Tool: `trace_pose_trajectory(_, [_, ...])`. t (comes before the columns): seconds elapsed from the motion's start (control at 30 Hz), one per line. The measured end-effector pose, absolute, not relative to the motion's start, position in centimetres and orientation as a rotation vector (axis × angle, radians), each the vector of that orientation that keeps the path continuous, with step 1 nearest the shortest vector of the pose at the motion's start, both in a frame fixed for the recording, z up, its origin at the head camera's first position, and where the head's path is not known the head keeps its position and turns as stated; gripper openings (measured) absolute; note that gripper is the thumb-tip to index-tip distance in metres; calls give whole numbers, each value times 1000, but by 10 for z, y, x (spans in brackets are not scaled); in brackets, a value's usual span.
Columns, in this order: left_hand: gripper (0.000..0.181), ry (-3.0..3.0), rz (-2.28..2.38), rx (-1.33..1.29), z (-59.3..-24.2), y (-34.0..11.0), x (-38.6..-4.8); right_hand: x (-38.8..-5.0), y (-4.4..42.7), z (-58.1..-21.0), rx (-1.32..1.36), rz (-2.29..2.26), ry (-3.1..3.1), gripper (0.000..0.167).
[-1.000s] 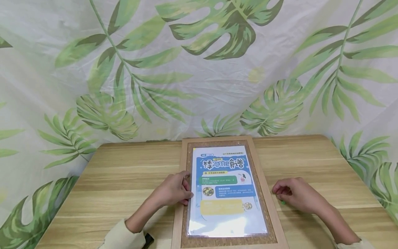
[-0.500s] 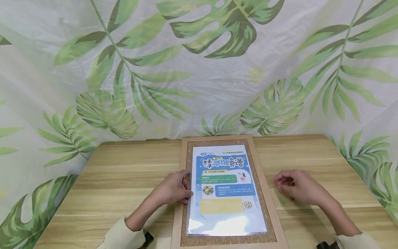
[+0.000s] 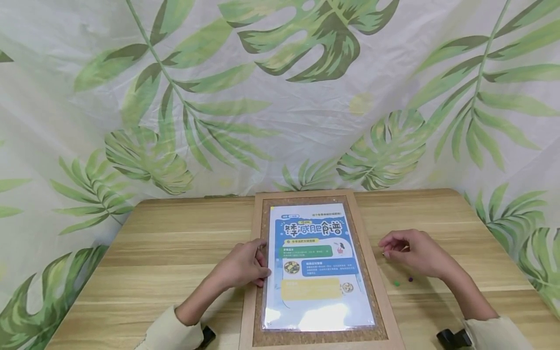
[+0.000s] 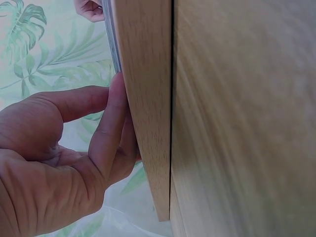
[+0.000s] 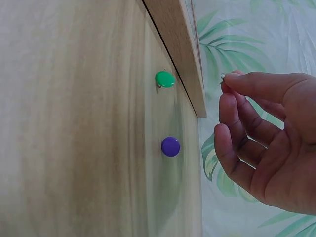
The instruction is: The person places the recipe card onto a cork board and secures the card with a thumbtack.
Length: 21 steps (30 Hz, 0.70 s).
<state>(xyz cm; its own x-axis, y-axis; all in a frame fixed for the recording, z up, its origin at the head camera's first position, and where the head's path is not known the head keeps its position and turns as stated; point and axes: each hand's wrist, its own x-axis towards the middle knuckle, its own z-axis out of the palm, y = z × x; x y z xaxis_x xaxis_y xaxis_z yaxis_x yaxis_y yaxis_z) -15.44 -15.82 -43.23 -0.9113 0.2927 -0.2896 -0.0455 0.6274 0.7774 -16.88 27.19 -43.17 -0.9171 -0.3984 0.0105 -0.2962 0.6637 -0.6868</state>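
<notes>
A laminated poster [image 3: 319, 311] with blue, green and yellow panels lies on a wood-framed cork board [image 3: 380, 335]. My left hand [image 3: 242, 265] is at the poster's left edge, thumb and curled index finger pinching there; its other fingertips are partly hidden by the frame in the left wrist view. Right of the board, my right hand [image 3: 413, 253] is raised above the table. Its thumb and index finger pinch a small thumbtack [image 5: 222, 77], of which only a pale, shiny bit shows. On the table below lie a green thumbtack [image 5: 165, 79] and a purple thumbtack [image 5: 170, 146].
The board rests on a wood-grain table [image 3: 183, 233], reaching its back edge. Behind hangs a pale curtain [image 3: 306, 126] printed with green leaves. A yellow spot [image 3: 272, 208] marks the poster's top left corner.
My right hand has risen from the table and shifted slightly back with the pinched thumbtack, uncovering the green and purple thumbtacks. The left hand, poster and board stay in place.
</notes>
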Motion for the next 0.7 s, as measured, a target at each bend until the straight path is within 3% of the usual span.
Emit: trace_pose_trajectory(0.7, [81, 2482, 1175, 202, -434, -157, -154, -191, 249, -425, -559, -1131, 2751, 11])
